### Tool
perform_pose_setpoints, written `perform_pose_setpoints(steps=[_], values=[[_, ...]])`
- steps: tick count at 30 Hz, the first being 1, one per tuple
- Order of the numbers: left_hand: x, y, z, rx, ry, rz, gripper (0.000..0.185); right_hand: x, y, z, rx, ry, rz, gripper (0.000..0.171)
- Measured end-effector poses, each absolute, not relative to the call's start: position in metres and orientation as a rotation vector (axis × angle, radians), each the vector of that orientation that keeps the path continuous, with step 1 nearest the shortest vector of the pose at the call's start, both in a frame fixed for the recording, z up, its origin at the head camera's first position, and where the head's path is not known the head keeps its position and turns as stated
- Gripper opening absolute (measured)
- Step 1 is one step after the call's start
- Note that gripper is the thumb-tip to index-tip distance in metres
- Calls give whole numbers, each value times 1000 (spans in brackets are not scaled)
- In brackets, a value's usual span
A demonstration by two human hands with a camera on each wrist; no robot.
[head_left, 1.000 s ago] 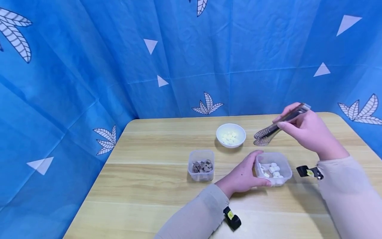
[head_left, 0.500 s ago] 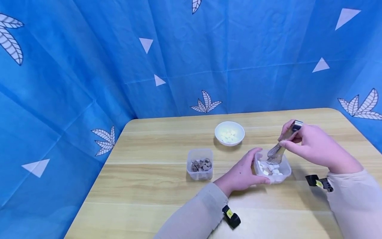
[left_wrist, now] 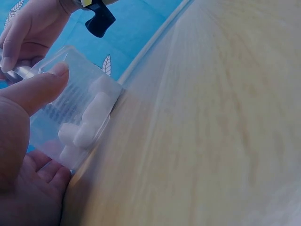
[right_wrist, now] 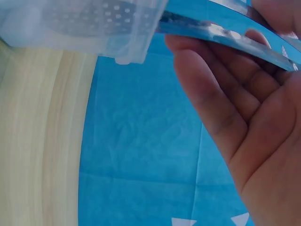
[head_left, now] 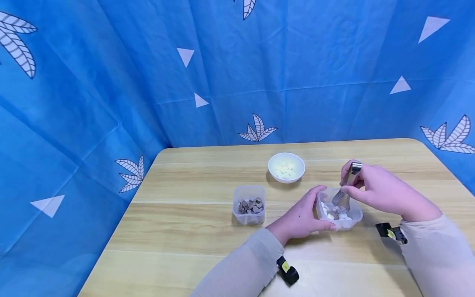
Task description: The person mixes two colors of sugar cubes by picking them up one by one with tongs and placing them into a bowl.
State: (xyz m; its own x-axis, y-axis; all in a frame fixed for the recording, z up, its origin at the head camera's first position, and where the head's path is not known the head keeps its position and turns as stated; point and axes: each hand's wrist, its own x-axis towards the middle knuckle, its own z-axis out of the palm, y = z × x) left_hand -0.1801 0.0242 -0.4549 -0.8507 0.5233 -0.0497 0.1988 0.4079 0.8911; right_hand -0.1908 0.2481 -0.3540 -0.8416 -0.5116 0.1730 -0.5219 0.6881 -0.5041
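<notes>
Left hand (head_left: pixel 300 216) is wrapped round the side of the clear tub (head_left: pixel 350 220) of white cubes while the right hand (head_left: pixel 375 189) pinches metal tongs (head_left: pixel 343 194) dipped into it, with a tub of brown bits (head_left: pixel 250 204) to the left and a white bowl (head_left: pixel 286 167) behind on the wooden table (head_left: pixel 185 231).

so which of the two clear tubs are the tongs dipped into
The right-hand clear tub, the one with white pieces, gripped by the left hand. The tongs in the right hand reach into it. The other tub holds brown pieces and stands untouched.
</notes>
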Motion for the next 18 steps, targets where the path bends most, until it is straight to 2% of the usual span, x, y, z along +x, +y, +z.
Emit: perform_pose_setpoints(steps=[10,18], values=[[-181,24,-456,653,2362,1404,99,-192,240,-358,925,-2806,784,19],[-181,24,-457,661,2354,1417,99,-189,246,-352,852,-2751,904,15]])
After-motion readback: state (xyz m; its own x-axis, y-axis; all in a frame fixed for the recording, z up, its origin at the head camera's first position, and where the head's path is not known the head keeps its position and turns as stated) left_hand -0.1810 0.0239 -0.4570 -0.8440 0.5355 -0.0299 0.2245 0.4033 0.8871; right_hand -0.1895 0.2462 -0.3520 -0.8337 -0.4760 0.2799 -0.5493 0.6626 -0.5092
